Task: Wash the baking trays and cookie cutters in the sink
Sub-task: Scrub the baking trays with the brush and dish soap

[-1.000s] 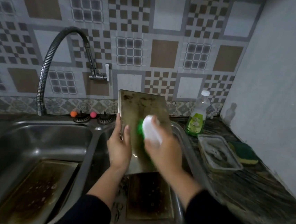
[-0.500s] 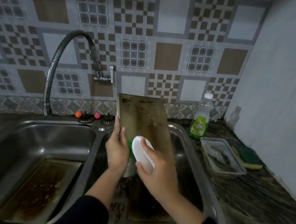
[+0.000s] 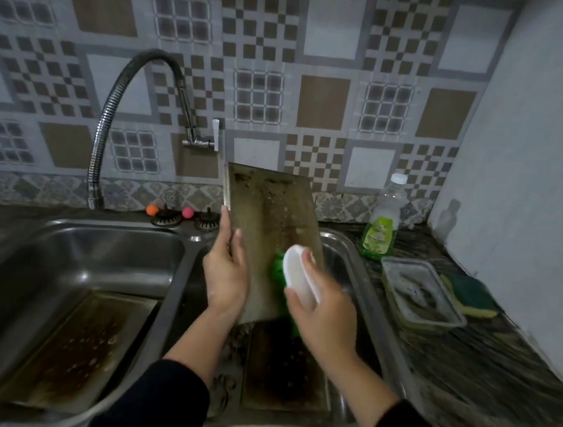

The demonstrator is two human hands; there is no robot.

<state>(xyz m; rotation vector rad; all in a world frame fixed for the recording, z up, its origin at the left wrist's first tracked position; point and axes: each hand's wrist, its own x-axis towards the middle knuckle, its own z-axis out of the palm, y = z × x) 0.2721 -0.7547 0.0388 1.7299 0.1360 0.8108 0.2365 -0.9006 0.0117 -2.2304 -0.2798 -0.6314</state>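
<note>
My left hand (image 3: 226, 273) holds the dirty flat metal baking tray (image 3: 268, 232) upright over the right sink bowl (image 3: 348, 254). My right hand (image 3: 321, 317) grips the white-backed green scrub brush (image 3: 293, 276), pressed low on the tray's right side.

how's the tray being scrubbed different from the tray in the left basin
The metal baking tray in hand stands nearly upright over the right basin, gripped by the left hand; the dark-stained tray in the left basin lies flat, untouched. The held tray looks paler, the left one browner. Both are rectangular and dirty.
</note>
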